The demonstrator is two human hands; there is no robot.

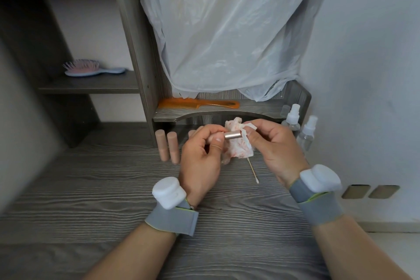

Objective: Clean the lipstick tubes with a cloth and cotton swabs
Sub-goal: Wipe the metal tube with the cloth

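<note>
My left hand (201, 154) pinches a small metallic lipstick tube (232, 135) between thumb and fingers, above the grey wooden desk (102, 188). My right hand (270, 143) grips a crumpled white cloth (238, 145) stained red, pressed against the tube's right end. Two pink lipstick tubes (168, 146) stand upright on the desk just left of my left hand; a third is partly hidden behind my fingers. A cotton swab (253, 171) lies on the desk between my wrists.
Two clear spray bottles (300, 127) stand at the right by the wall. An orange comb (200, 103) lies on a low shelf under a hanging plastic bag (227, 41). A hairbrush (91, 68) rests on a left shelf.
</note>
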